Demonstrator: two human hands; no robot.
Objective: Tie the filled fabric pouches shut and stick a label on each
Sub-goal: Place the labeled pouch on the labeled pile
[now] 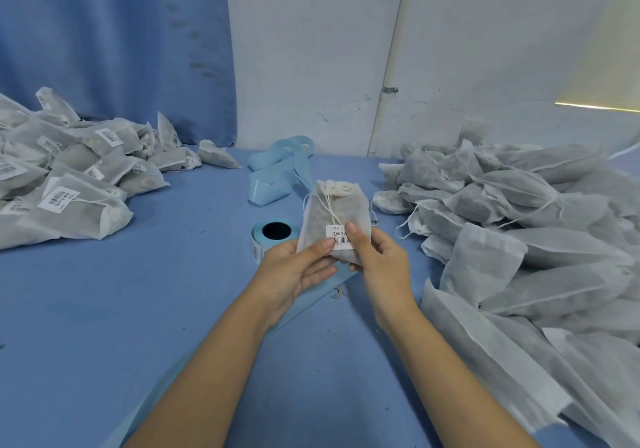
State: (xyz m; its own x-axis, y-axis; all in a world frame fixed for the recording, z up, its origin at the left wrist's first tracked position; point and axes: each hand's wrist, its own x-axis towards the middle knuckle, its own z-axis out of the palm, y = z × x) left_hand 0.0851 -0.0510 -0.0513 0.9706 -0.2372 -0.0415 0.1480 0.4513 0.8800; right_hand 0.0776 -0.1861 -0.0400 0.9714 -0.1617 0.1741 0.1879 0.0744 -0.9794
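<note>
My left hand and right hand both grip the tied pouch above the table, with my thumbs pressing on its label. The label roll sits just behind my left hand. A labelled pile lies far left and an unlabelled pile on the right.

Left hand and right hand bare; both forearms bare to the frame's bottom edge. Fingernails short, natural-looking, rounded tips. Only hands and forearms of the person in view.
</note>
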